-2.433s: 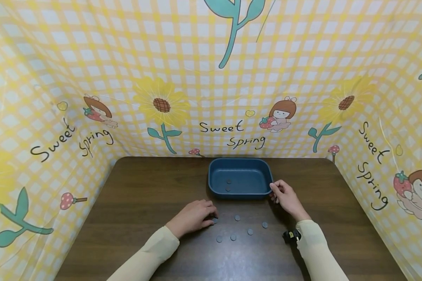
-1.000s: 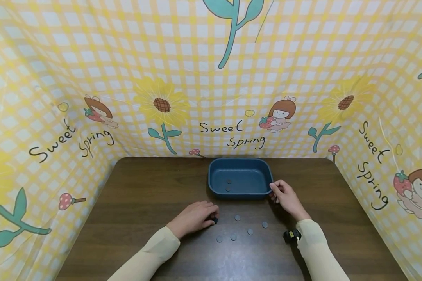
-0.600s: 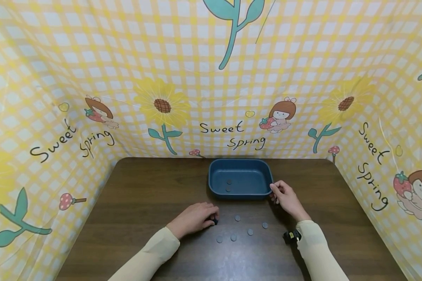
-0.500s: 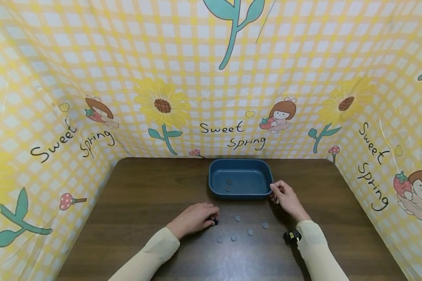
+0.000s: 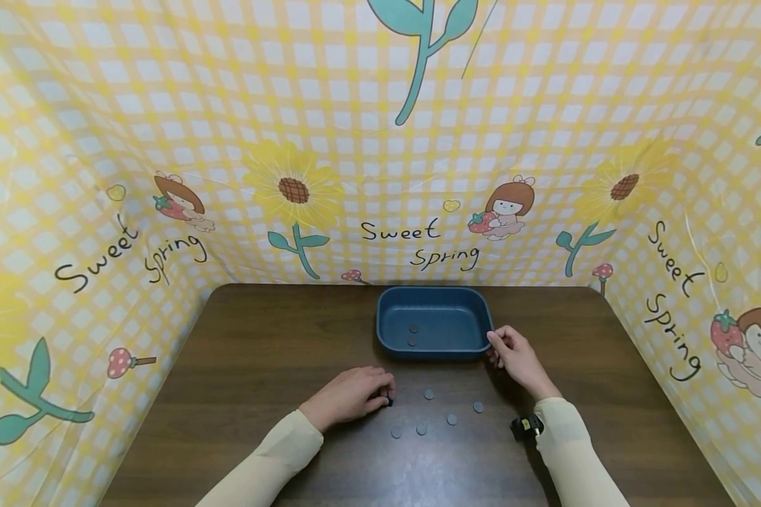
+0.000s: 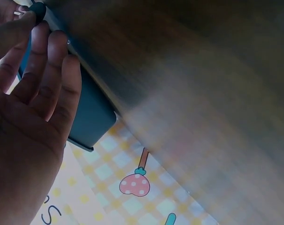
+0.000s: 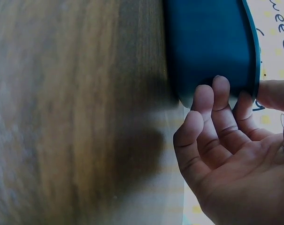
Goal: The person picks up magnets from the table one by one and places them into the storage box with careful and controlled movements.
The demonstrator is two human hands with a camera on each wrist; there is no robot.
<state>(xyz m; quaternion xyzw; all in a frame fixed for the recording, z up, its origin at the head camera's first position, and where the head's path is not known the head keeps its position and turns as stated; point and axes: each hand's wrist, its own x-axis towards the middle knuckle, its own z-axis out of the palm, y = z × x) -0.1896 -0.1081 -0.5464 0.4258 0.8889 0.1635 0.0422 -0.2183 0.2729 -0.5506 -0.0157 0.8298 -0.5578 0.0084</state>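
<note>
My left hand (image 5: 349,394) is low over the table, left of the scattered coins, pinching a dark coin (image 6: 37,13) between thumb and fingertips. That coin is mostly covered by the fingers in the head view. A blue rectangular plastic box (image 5: 434,351) stands at the back of the table. Two coins (image 5: 412,340) lie inside it, towards its left. At the box's front right corner, my right hand (image 5: 516,359) grips the rim between thumb and index finger. The other fingers of my right hand (image 7: 240,140) are bent near the outer wall.
Several small grey coins (image 5: 421,428) lie flat and apart on the brown wooden table (image 5: 260,338), in front of the box. A yellow checked cloth (image 5: 380,162) rises behind the table and along both sides. A black wrist device (image 5: 525,427) sits by my right sleeve.
The coin at my left fingertips lay grey and flat at first; now it looks dark and is pinched, tipped up. My right hand and the box have stayed put.
</note>
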